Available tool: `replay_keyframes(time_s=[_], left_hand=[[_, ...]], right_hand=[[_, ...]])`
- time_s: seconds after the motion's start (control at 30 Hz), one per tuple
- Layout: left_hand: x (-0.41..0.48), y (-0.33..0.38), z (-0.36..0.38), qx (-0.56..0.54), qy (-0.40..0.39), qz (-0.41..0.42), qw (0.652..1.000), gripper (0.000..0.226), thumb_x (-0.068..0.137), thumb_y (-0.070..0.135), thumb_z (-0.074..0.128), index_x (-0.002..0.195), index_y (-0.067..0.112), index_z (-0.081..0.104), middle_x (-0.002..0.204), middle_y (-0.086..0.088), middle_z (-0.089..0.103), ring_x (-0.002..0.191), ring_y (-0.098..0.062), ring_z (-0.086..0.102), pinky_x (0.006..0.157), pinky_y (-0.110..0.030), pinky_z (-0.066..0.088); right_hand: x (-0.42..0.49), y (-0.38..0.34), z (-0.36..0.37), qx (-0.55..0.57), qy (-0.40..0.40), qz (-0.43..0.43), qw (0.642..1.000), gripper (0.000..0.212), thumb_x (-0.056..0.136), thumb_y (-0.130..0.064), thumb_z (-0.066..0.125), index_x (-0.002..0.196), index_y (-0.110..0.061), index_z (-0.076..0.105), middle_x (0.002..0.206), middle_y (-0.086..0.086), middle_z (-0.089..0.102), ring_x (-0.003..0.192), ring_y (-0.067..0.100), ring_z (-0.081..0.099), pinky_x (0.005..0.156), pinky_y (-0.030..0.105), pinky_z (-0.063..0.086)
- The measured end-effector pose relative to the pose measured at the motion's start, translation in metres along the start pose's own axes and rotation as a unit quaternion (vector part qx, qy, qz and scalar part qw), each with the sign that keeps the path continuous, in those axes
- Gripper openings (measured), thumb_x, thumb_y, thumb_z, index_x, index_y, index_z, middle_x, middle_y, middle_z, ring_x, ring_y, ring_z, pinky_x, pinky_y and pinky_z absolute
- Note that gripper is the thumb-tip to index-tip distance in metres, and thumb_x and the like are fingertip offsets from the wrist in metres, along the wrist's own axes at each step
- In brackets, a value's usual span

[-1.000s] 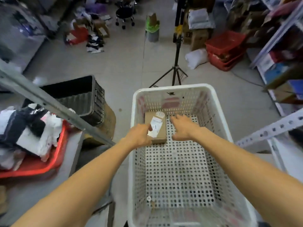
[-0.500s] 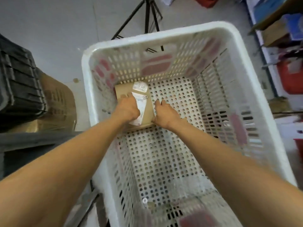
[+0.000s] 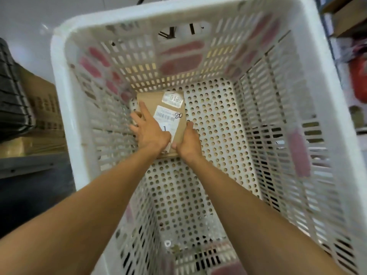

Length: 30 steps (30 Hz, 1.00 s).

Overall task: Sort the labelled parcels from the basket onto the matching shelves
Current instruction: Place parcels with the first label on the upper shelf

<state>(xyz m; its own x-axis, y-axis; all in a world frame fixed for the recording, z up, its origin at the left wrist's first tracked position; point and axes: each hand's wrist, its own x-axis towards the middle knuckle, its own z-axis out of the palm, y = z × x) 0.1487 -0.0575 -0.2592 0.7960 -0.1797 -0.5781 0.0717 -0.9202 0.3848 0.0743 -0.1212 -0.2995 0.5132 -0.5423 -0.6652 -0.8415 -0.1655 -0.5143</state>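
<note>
Parcel stockroom: labelled parcel [image 3: 172,116] under the left hand [image 3: 153,132], in a basket [image 3: 59,100]; boxed shelves [image 3: 326,21] beyond the right hand [image 3: 189,142].

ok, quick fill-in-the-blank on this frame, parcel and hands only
1. The parcel in the white basket is coloured ____.
2. The handwritten number on its label reads ____.
3. The left hand lies on the parcel's ____ face.
4. The right hand holds the parcel's ____ edge.
Missing words: brown; 80; top; right.
</note>
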Motion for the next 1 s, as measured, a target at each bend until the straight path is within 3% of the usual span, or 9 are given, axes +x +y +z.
replay_keyframes(time_s=[0.1, 0.2, 0.3, 0.4, 0.5, 0.6, 0.77, 0.9, 1.0], left_hand=[[-0.012, -0.001, 0.021, 0.014, -0.018, 0.026, 0.999, 0.107, 0.077, 0.005, 0.07, 0.152, 0.02, -0.004, 0.149, -0.013, 0.009, 0.128, -0.038, 0.023, 0.099, -0.043, 0.037], [-0.033, -0.001, 0.05, -0.004, -0.041, 0.062, 0.997, 0.103, 0.078, 0.004, 0.07, 0.152, 0.024, 0.001, 0.144, -0.011, 0.013, 0.125, -0.034, 0.026, 0.099, -0.041, 0.037], [-0.046, -0.004, 0.075, -0.071, -0.05, 0.093, 0.992, 0.092, 0.078, 0.016, 0.075, 0.148, 0.028, 0.017, 0.137, -0.01, 0.025, 0.118, -0.029, 0.041, 0.098, -0.04, 0.04], [-0.042, -0.01, 0.096, -0.153, -0.113, 0.054, 0.98, 0.09, 0.071, 0.029, 0.079, 0.144, 0.027, 0.027, 0.131, -0.005, 0.042, 0.116, -0.026, 0.05, 0.1, -0.046, 0.044], [-0.039, -0.02, 0.107, -0.256, -0.209, 0.013, 0.944, 0.105, 0.061, 0.037, 0.081, 0.147, 0.04, 0.021, 0.137, -0.003, 0.046, 0.119, -0.023, 0.053, 0.098, -0.049, 0.048], [-0.042, -0.033, 0.111, -0.288, -0.268, 0.028, 0.919, 0.12, 0.065, 0.021, 0.083, 0.15, 0.043, 0.003, 0.142, 0.005, 0.049, 0.121, -0.014, 0.054, 0.101, -0.047, 0.046], [-0.055, -0.037, 0.11, -0.258, -0.275, 0.065, 0.924, 0.121, 0.068, 0.019, 0.08, 0.151, 0.041, -0.006, 0.145, 0.01, 0.042, 0.126, -0.016, 0.048, 0.105, -0.047, 0.043], [-0.076, -0.053, 0.098, -0.233, -0.264, 0.09, 0.931, 0.127, 0.055, 0.039, 0.082, 0.151, 0.04, -0.002, 0.146, 0.003, 0.044, 0.125, -0.019, 0.051, 0.1, -0.049, 0.047], [-0.096, -0.051, 0.074, -0.245, -0.239, 0.084, 0.936, 0.123, 0.062, 0.027, 0.081, 0.153, 0.035, -0.001, 0.146, 0.001, 0.043, 0.125, -0.018, 0.05, 0.102, -0.047, 0.045]], right_hand=[[-0.013, 0.032, -0.017, -0.01, 0.015, 0.006, 1.0, 0.073, 0.076, -0.007, 0.071, 0.137, -0.009, 0.031, 0.128, 0.014, 0.047, 0.118, 0.031, 0.048, 0.098, 0.045, 0.044], [-0.028, 0.064, -0.043, 0.015, 0.025, 0.023, 0.999, 0.07, 0.075, -0.007, 0.068, 0.135, -0.008, 0.032, 0.127, 0.014, 0.047, 0.117, 0.03, 0.048, 0.092, 0.037, 0.042], [-0.044, 0.098, -0.065, 0.021, 0.018, 0.07, 0.997, 0.07, 0.072, -0.008, 0.074, 0.128, -0.011, 0.032, 0.125, 0.012, 0.048, 0.115, 0.029, 0.05, 0.092, 0.039, 0.045], [-0.049, 0.127, -0.081, 0.063, 0.003, 0.088, 0.994, 0.087, 0.064, -0.017, 0.084, 0.131, -0.018, 0.029, 0.128, 0.004, 0.05, 0.118, 0.022, 0.051, 0.099, 0.042, 0.047], [-0.046, 0.139, -0.087, 0.148, -0.023, 0.07, 0.986, 0.114, 0.067, -0.017, 0.086, 0.15, -0.031, 0.009, 0.134, -0.01, 0.049, 0.12, 0.011, 0.049, 0.102, 0.032, 0.042], [-0.045, 0.143, -0.081, 0.176, -0.038, 0.037, 0.983, 0.119, 0.069, -0.01, 0.083, 0.151, -0.041, 0.003, 0.137, -0.015, 0.046, 0.122, 0.008, 0.047, 0.101, 0.029, 0.04], [-0.055, 0.142, -0.065, 0.227, 0.005, 0.052, 0.973, 0.112, 0.059, -0.002, 0.075, 0.149, -0.037, 0.017, 0.134, -0.008, 0.054, 0.122, 0.015, 0.05, 0.106, 0.044, 0.042], [-0.084, 0.142, -0.054, 0.233, 0.008, 0.053, 0.971, 0.107, 0.066, 0.005, 0.073, 0.149, -0.033, 0.019, 0.131, -0.006, 0.055, 0.119, 0.016, 0.052, 0.103, 0.042, 0.044], [-0.101, 0.128, -0.063, 0.223, -0.004, 0.013, 0.975, 0.104, 0.068, 0.006, 0.073, 0.149, -0.03, 0.019, 0.123, -0.012, 0.054, 0.115, 0.013, 0.051, 0.101, 0.034, 0.043]])
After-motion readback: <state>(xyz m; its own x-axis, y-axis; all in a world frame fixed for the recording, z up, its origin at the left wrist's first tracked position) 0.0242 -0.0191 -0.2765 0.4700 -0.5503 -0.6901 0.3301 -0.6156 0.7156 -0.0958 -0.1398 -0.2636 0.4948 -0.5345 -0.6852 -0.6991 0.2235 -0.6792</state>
